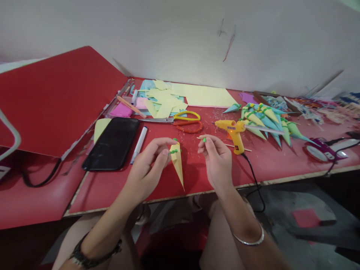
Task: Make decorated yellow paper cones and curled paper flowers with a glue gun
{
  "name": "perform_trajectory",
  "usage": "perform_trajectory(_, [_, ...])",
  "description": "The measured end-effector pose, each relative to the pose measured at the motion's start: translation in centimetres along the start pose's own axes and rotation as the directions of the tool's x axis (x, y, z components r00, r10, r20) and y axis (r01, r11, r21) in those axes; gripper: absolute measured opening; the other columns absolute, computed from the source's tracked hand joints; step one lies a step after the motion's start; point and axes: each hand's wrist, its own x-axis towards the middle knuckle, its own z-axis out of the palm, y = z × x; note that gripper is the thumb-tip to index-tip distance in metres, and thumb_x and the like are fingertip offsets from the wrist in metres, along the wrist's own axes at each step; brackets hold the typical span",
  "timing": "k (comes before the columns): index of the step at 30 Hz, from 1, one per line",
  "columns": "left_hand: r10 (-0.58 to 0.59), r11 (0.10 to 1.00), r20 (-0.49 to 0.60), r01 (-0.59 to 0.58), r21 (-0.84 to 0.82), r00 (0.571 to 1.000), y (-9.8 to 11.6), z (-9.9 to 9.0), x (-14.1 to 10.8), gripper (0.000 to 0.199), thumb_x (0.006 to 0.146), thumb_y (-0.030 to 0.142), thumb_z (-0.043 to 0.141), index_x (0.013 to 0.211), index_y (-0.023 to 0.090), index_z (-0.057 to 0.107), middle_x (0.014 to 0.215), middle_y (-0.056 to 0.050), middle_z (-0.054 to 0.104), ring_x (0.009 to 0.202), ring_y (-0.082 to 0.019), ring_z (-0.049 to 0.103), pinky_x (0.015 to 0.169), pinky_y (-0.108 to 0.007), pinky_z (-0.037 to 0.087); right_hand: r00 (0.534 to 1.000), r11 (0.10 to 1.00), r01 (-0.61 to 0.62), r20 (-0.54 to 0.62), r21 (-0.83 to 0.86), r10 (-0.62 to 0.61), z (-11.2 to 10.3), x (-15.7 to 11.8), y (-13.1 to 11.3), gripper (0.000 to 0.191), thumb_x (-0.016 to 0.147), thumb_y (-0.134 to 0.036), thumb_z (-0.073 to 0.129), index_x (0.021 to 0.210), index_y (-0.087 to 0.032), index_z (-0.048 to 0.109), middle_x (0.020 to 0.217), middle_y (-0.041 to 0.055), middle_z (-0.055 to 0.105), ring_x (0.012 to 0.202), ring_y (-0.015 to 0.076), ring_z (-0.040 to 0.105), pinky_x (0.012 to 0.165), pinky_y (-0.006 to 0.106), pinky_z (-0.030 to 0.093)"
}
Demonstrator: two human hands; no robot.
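The 2 hands work side by side at the centre of the frame, the forearms rising from the lower left and lower right corners. The left hand point(149, 159) reaches up and inward, index finger stretched nearly level, thumb below it; these 2 close on the wide end of a yellow paper cone point(177, 165). The cone sits just left of the frame's centre, its point slanting downward, with green trim point(174, 151) near its top.

The right hand point(218, 157), right of centre, is held more upright, wrist low and fingers curled; thumb and index finger pinch a small green piece point(204, 140). A thin stick point(242, 148) passes by this hand; whether the fingers touch it, I cannot tell. To its upper right stands a yellow glue gun point(237, 137), and above the hands lie scissors point(187, 120).
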Motion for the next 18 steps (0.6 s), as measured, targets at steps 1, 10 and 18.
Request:
perform_trajectory(1, [0.014, 0.996, 0.024, -0.016, 0.09, 1.0, -0.1, -0.2, 0.1, 0.023, 0.088, 0.024, 0.034, 0.101, 0.018, 0.052, 0.059, 0.005, 0.043, 0.048, -0.009, 0.04, 0.046, -0.018, 0.035, 1.0, 1.0, -0.007, 0.009, 0.007, 0.007, -0.1, 0.1, 0.1, 0.011, 0.078, -0.028, 0.056, 0.08, -0.02, 0.062, 0.066, -0.0019, 0.061, 0.055, 0.0083, 0.053, 0.056, 0.022, 0.047])
perform_trajectory(10, [0.064, 0.664, 0.488, -0.403, 0.63, 0.87, -1.6, 0.2, 0.1, 0.032, 0.086, 0.017, 0.032, 0.108, 0.019, 0.056, 0.081, -0.005, 0.068, 0.07, -0.018, 0.063, 0.06, -0.026, 0.046, 0.994, 0.998, -0.06, 0.094, -0.003, 0.06, 0.5, -0.1, 0.1, 0.007, 0.071, -0.02, 0.062, 0.077, -0.02, 0.06, 0.073, -0.0007, 0.067, 0.063, 0.0113, 0.063, 0.063, 0.026, 0.053])
perform_trajectory(18, [0.072, 0.596, 0.522, -0.457, 0.66, 0.85, -1.5, -0.1, 0.1, 0.031, 0.086, 0.016, 0.035, 0.106, 0.018, 0.058, 0.076, -0.005, 0.068, 0.065, -0.019, 0.063, 0.056, -0.027, 0.046, 0.989, 0.999, -0.051, 0.135, -0.021, 0.053, 0.4, -0.1, 0.0, 0.008, 0.075, -0.023, 0.059, 0.08, -0.02, 0.065, 0.07, -0.001, 0.068, 0.058, 0.0102, 0.062, 0.059, 0.025, 0.054])
